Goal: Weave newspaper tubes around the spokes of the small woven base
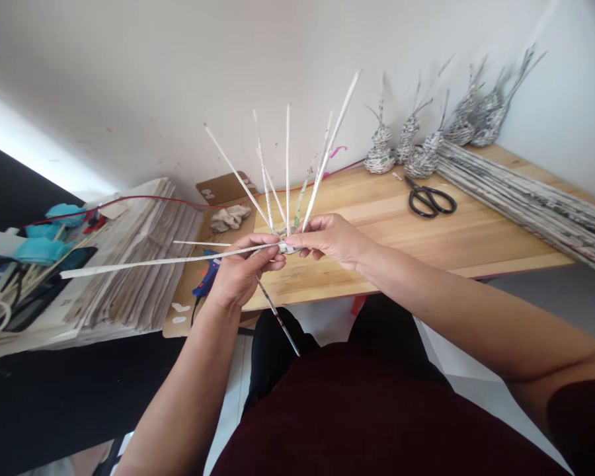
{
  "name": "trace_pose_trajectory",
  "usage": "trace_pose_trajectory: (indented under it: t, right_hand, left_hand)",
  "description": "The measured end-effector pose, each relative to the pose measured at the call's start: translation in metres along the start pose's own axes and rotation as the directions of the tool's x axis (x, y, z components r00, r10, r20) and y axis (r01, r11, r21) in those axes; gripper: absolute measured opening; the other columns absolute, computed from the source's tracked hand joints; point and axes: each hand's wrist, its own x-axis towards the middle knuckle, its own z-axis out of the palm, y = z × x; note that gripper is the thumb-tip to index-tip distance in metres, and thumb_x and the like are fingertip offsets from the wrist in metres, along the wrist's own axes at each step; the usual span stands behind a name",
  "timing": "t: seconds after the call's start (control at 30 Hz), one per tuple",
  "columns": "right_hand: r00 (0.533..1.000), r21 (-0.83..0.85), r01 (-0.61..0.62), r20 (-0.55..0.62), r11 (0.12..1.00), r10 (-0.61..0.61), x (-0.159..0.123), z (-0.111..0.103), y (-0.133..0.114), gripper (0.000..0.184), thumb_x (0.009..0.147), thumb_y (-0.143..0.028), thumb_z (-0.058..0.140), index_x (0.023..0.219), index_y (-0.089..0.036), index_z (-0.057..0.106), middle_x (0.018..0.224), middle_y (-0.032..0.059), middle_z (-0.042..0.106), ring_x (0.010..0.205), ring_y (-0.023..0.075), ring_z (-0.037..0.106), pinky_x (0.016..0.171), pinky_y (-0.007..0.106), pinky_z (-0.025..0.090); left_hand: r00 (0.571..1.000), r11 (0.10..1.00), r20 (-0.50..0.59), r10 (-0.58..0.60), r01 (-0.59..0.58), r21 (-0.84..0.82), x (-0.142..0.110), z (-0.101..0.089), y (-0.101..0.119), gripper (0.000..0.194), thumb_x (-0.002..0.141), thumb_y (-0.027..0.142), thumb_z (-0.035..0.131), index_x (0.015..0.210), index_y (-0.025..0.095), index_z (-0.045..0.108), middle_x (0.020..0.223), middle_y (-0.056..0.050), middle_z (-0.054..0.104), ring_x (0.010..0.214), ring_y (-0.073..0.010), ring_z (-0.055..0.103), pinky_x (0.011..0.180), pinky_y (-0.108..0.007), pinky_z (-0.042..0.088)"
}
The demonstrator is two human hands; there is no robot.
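Note:
Between my two hands, above the wooden table, is a small woven piece of rolled paper sticks [290,246]. Several sticks fan upward from it, and a long white paper stick [143,266] reaches out to the left. My left hand [248,262] is closed on the piece's left side, thumb on top of the long stick. My right hand [327,239] pinches its right side, thumb and fingers close to the left fingertips. One printed paper stick [279,322] hangs down toward my lap. The fingers partly cover the woven centre.
Black scissors [430,200] lie on the wooden table [337,277]. Several woven gourd-like paper pieces [379,152] stand by the wall, beside a bundle of paper sticks [530,195]. Stacked paper [139,277], a crumpled cloth [230,217] and a blue glue gun [207,277] are left.

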Motion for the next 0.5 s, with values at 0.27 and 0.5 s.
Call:
trace_pose_trajectory:
  t: [0.27,0.5]
  right_hand:
    - [0.997,-0.008,0.025,0.07,1.0,-0.024,-0.001,-0.005,-0.004,0.025,0.065,-0.031,0.089,0.072,-0.015,0.07,0.072,0.0029,0.069,0.063,0.011,0.063,0.05,0.02,0.044]
    - [0.954,-0.071,0.221,0.223,0.973,-0.201,-0.016,-0.017,-0.024,0.03,0.088,-0.046,0.07,0.087,-0.016,0.068,0.069,-0.0004,0.061,0.064,0.0107,0.063,0.055,0.022,0.048]
  left_hand:
    - [0.994,0.999,-0.102,0.032,-0.034,-0.021,0.002,0.006,-0.001,0.034,0.061,0.028,0.092,0.083,0.013,0.072,0.067,-0.001,0.072,0.052,-0.0103,0.068,0.054,-0.019,0.06]
    - [0.985,0.977,-0.174,0.004,-0.041,-0.208,0.002,0.004,0.007,0.037,0.05,0.022,0.096,0.074,0.017,0.068,0.061,0.004,0.067,0.051,-0.0097,0.065,0.049,-0.017,0.056]
